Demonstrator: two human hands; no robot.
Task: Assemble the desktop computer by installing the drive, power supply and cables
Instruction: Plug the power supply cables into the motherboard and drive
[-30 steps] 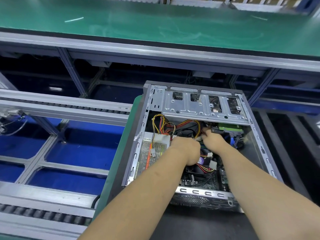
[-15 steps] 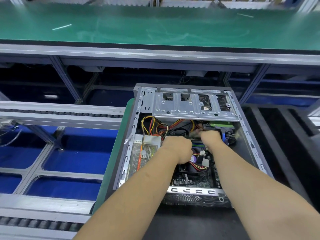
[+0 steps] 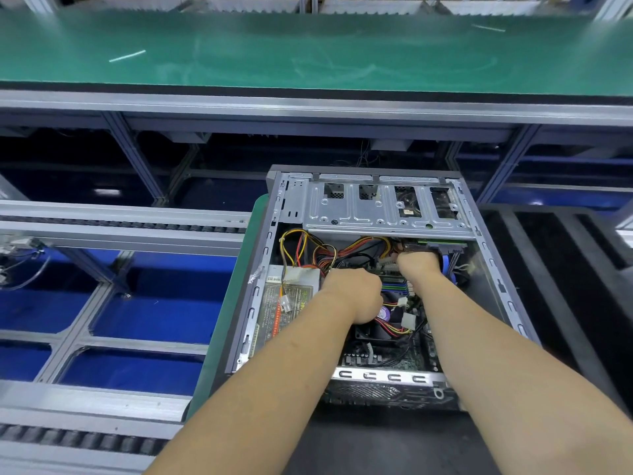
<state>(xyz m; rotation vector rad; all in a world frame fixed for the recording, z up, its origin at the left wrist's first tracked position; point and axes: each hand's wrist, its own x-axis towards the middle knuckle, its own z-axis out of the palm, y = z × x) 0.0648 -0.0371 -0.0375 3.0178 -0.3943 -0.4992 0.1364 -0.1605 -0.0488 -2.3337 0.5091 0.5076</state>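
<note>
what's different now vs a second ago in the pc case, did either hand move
The right hand moved a little farther in, toward the drive under the drive cage. The left hand kept its place by the power supply, fist curled; what it grips is hidden. Loose white connectors and the case are unchanged.

Bare metal case (image 3: 387,214), glossy cables (image 3: 346,250)

Your right hand (image 3: 418,265) has pushed farther in, up to the drive (image 3: 442,246). Your left hand (image 3: 354,294) has curled tighter beside it.
</note>
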